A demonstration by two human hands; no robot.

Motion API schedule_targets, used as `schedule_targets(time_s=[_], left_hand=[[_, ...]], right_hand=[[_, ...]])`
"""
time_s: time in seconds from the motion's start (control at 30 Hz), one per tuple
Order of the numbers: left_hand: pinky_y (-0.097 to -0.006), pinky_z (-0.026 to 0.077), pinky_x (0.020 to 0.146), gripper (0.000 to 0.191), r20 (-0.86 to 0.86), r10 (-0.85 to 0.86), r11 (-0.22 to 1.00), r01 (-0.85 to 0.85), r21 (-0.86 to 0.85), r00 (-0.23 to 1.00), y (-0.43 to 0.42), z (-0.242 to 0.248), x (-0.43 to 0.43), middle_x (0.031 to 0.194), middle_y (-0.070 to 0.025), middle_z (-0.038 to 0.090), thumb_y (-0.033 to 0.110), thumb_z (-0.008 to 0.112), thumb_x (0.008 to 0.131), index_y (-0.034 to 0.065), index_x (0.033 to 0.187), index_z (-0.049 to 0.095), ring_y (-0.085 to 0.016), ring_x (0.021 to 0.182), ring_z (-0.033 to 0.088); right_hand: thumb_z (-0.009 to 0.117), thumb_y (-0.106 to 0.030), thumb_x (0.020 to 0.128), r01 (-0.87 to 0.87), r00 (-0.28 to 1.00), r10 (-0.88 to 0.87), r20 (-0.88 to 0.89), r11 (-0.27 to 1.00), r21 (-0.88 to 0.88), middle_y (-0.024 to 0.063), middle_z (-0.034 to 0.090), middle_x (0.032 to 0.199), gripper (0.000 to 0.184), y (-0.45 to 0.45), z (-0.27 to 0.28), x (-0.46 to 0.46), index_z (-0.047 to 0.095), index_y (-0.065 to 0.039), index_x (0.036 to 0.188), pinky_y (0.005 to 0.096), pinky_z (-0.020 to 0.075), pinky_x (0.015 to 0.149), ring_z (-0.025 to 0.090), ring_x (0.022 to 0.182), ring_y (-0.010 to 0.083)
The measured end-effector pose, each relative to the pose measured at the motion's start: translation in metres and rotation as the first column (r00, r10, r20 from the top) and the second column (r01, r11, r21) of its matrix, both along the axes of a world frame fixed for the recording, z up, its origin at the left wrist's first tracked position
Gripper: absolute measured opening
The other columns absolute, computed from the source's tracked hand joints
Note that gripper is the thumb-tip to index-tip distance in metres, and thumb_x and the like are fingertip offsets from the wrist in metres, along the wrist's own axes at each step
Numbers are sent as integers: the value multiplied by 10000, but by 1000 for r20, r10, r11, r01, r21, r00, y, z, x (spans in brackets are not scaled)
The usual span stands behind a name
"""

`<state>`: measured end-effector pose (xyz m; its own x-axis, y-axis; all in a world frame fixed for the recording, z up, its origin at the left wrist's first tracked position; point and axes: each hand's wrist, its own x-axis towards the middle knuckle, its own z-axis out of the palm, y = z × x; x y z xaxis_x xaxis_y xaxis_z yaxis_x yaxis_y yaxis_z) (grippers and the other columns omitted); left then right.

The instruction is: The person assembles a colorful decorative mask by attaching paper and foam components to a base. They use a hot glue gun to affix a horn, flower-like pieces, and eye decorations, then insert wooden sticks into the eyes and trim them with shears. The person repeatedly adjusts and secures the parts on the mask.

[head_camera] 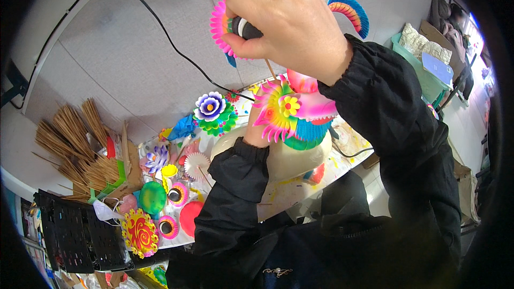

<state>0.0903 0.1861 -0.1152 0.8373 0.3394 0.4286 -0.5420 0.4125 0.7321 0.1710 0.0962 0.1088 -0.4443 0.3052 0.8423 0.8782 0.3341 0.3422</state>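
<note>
My right hand (289, 24) is raised over the far part of the table. Its thumb and fingers grip the black dome of a pink-petalled eye piece (219, 28), shaped like a flower. Below the fist shows a thin wooden stick (270, 69); its upper end is hidden. My left hand (257, 126) is mostly covered by a colourful dragon-like head (277, 108), with pink fringe, a yellow flower and a blue-green underside. The left fingers are out of sight, so their grip is unclear. Behind my right wrist curves a blue and orange horn-like piece (353, 14).
Under the head sits a rounded cream-coloured object (297, 164) on the paint-stained table (353, 140). Two eye pieces (178, 195), a purple-white flower (210, 106) and a green disc (152, 197) lie leftward. Bundled sticks (72, 132), a black cable (168, 40) and a teal tub (421, 76) surround it.
</note>
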Motion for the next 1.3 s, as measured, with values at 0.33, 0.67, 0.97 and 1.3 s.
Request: schedule_targets(time_s=[0.33, 0.67, 0.97, 1.3], left_hand=[[-352, 498, 913, 323, -5, -87, 977, 85, -198, 996, -1, 11, -1, 1176, -115, 552, 71, 485, 952, 32, 1263, 407, -220, 1051, 585], [-345, 489, 926, 375, -69, 11, 999, -13, -38, 998, -6, 16, -5, 1190, -125, 546, 48, 539, 921, 25, 1266, 394, -219, 1076, 576], [-331, 474, 936, 417, -80, 148, 976, -133, 172, 986, -8, 17, -7, 1189, -121, 549, 43, 601, 877, 12, 1243, 403, -198, 1079, 567], [-362, 480, 946, 374, 10, -99, 968, 98, -232, 995, -6, 17, -4, 1222, -130, 532, 60, 502, 942, 29, 1297, 389, -228, 1111, 557]], right_hand=[[664, -173, 711, -57, 998, 56, -27, 998, -18, 94, 456, 784, 202, 0, -2, 1, 501, -58, 741, 359, 450, 614, 539, 705, 264], [659, -164, 710, -38, 999, 38, -8, 999, 2, 99, 453, 789, 193, 1, -5, -2, 502, -58, 747, 362, 449, 613, 535, 704, 270], [741, -220, 721, 140, 988, -146, 40, 982, 130, 56, 475, 751, 225, 4, -12, -7, 582, -85, 805, 321, 460, 557, 543, 642, 223], [741, -195, 711, 155, 987, -158, 18, 981, 117, 61, 463, 753, 217, 2, -15, -3, 575, -89, 803, 319, 448, 548, 528, 624, 228]])
